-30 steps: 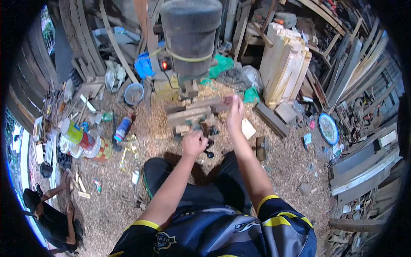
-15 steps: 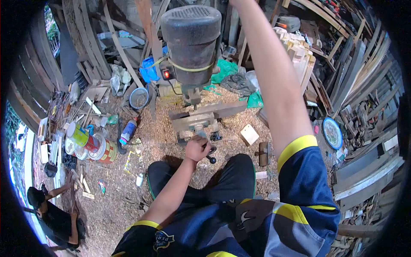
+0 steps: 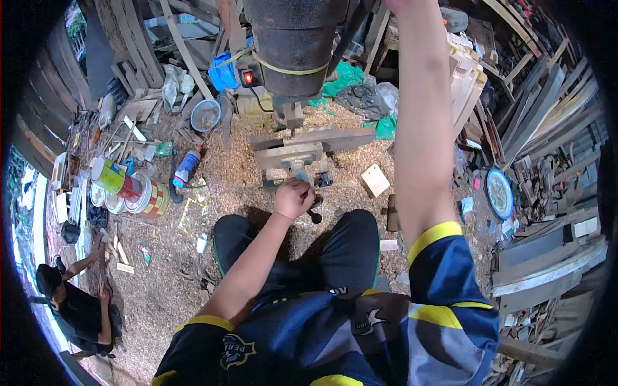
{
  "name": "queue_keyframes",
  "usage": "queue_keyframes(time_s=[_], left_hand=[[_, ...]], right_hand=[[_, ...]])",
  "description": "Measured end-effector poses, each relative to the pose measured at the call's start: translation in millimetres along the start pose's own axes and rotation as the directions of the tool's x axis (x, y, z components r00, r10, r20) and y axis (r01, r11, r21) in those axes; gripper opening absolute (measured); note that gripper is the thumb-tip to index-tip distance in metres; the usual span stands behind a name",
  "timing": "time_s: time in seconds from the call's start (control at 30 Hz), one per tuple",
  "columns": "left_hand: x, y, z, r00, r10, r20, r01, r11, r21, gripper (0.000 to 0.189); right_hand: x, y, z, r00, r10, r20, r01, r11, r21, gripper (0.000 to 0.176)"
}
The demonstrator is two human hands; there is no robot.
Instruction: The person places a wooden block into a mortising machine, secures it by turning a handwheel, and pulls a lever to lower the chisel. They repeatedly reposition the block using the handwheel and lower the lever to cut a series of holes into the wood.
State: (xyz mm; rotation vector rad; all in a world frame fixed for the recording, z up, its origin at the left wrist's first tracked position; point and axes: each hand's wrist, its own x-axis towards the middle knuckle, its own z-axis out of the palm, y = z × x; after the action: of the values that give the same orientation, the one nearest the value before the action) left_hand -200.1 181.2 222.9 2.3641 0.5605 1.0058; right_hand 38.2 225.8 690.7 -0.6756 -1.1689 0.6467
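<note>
My left hand (image 3: 295, 198) is closed around the handle of a metal vise (image 3: 297, 174); a black-knobbed end of the vise handle (image 3: 315, 217) sticks out below the fingers. A long wooden piece (image 3: 347, 138) lies across the vise jaws. Just above the wood hangs the chuck (image 3: 290, 116) of a drill press, beneath its large dark motor housing (image 3: 293, 48). On the housing's left side a switch (image 3: 248, 78) glows red. My right arm reaches up beside the machine; only part of my right hand (image 3: 402, 5) shows at the top edge, its fingers hidden.
Wood shavings cover the ground. A wooden block (image 3: 374, 181) and a mallet-like piece (image 3: 392, 213) lie to the right. Paint buckets (image 3: 147, 196) and a bottle (image 3: 188, 168) stand or lie left. Another person (image 3: 80, 309) crouches at lower left. Stacked timber (image 3: 547, 116) lines the right.
The view has tilted, so the machine and vise sit higher in the picture. My right arm appears more upright and further right. My left hand stays at the vise handle.
</note>
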Motion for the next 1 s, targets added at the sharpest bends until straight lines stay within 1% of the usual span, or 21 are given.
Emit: queue_keyframes(time_s=[0.03, 0.1, 0.2, 0.27, 0.33, 0.37, 0.4, 0.47, 0.53, 0.6, 0.63, 0.67, 0.7, 0.73, 0.77, 0.8, 0.83, 0.87, 0.93, 0.97, 1.0], left_hand=[[1.5, -0.1, -0.3, 1.000, 0.007, 0.009, -0.007, 1.000, 0.012, 0.017], [2.5, -1.4, -0.2, 1.000, 0.020, 0.009, -0.020, 0.999, 0.025, 0.017], [1.8, -4.3, 3.0, 1.000, 0.013, -0.026, -0.012, 0.999, 0.031, 0.016], [-0.7, -7.2, 5.9, 1.000, 0.005, -0.004, -0.005, 0.999, 0.034, 0.014], [-2.4, -8.9, 7.2, 0.999, 0.028, -0.041, -0.026, 0.998, 0.049, 0.014], [-4.7, -7.9, 7.8, 0.999, 0.019, -0.035, -0.017, 0.999, 0.052, 0.014], [-5.9, -6.5, 9.0, 0.997, 0.029, -0.068, -0.024, 0.997, 0.067, 0.014], [-2.9, -9.1, 7.8, 0.993, 0.042, -0.114, -0.032, 0.996, 0.089, 0.015], [-1.3, -11.0, 5.2, 0.999, 0.035, 0.015, -0.036, 0.995, 0.093, 0.017], [-0.1, -10.5, 3.5, 0.999, 0.020, 0.039, -0.023, 0.997, 0.078, 0.018], [-0.1, -9.2, 3.1, 0.999, 0.025, 0.031, -0.027, 0.998, 0.065, 0.019], [0.1, -7.5, 2.9, 0.999, 0.030, 0.022, -0.031, 0.998, 0.053, 0.019], [0.3, -7.7, 3.6, 0.999, 0.027, 0.023, -0.028, 0.998, 0.055, 0.019], [0.6, -8.3, 3.8, 0.999, 0.031, 0.025, -0.032, 0.998, 0.061, 0.020], [1.1, -8.9, 4.1, 0.999, 0.035, 0.026, -0.037, 0.997, 0.068, 0.021], [1.3, -10.1, 4.6, 0.999, 0.034, 0.025, -0.035, 0.997, 0.073, 0.021], [0.2, -10.6, 5.1, 0.999, 0.023, 0.037, -0.026, 0.996, 0.085, 0.021], [0.0, -11.7, 5.5, 0.999, 0.014, 0.048, -0.019, 0.995, 0.099, 0.022], [1.1, -11.1, 4.8, 0.998, -0.011, 0.059, 0.005, 0.996, 0.094, 0.022], [0.9, -10.0, 3.2, 0.998, -0.007, 0.069, 0.000, 0.995, 0.104, 0.021], [0.5, -8.6, 1.6, 0.997, 0.001, 0.081, -0.010, 0.994, 0.112, 0.020]], right_hand=[[-5.9, -1.2, 2.3, 1.000, 0.001, 0.005, -0.001, 1.000, -0.001, 0.060], [-14.1, -0.6, 2.6, 0.998, -0.058, -0.024, 0.057, 0.997, -0.058, 0.058], [-5.1, 6.5, -0.8, 0.998, -0.047, -0.040, 0.044, 0.997, -0.069, 0.056], [-3.8, 8.9, -3.1, 0.999, -0.019, -0.049, 0.017, 0.999, -0.052, 0.053], [-10.2, 10.2, 0.7, 0.985, -0.141, -0.096, 0.131, 0.986, -0.104, 0.053], [-21.4, 6.4, 6.1, 0.984, -0.137, -0.110, 0.125, 0.986, -0.109, 0.054], [-39.7, 5.6, 8.6, 0.984, -0.131, -0.118, 0.119, 0.987, -0.104, 0.054], [-79.0, 6.7, 12.5, 0.951, -0.308, -0.023, 0.299, 0.935, -0.189, 0.054], [-105.4, 13.4, 13.1, 0.947, -0.321, -0.022, 0.310, 0.929, -0.201, 0.054], [-114.7, 21.0, 11.4, 0.932, -0.339, -0.128, 0.328, 0.940, -0.098, 0.052], [-114.5, 24.4, 9.1, 0.933, -0.334, -0.134, 0.323, 0.941, -0.097, 0.052], [-112.1, 28.3, 6.4, 0.955, -0.289, -0.074, 0.298, 0.923, 0.244, 0.051], [-108.2, 32.3, 4.3, 0.964, -0.268, 0.001, 0.222, 0.801, 0.556, 0.050], [-105.4, 35.9, 2.9, 0.959, -0.272, 0.080, 0.101, 0.590, 0.801, 0.049], [-106.0, 35.2, -5.3, 0.959, -0.272, 0.080, 0.099, 0.587, 0.803, 0.049], [-108.7, 31.2, -19.3, 0.922, -0.344, 0.177, 0.198, 0.813, 0.547, 0.043], [-110.8, 29.3, -23.3, 0.881, -0.373, 0.292, 0.315, 0.921, 0.228, 0.039], [-116.9, 34.1, -24.5, 0.879, -0.377, 0.293, 0.316, 0.920, 0.233, 0.039], [-139.2, 41.1, -13.6, 0.853, -0.514, 0.090, 0.487, 0.847, 0.215, 0.037], [-147.1, 44.1, -8.7, 0.855, -0.512, 0.083, 0.486, 0.847, 0.217, 0.037], [-154.1, 45.2, -3.4, 0.836, -0.548, 0.040, 0.537, 0.830, 0.152, 0.036]])
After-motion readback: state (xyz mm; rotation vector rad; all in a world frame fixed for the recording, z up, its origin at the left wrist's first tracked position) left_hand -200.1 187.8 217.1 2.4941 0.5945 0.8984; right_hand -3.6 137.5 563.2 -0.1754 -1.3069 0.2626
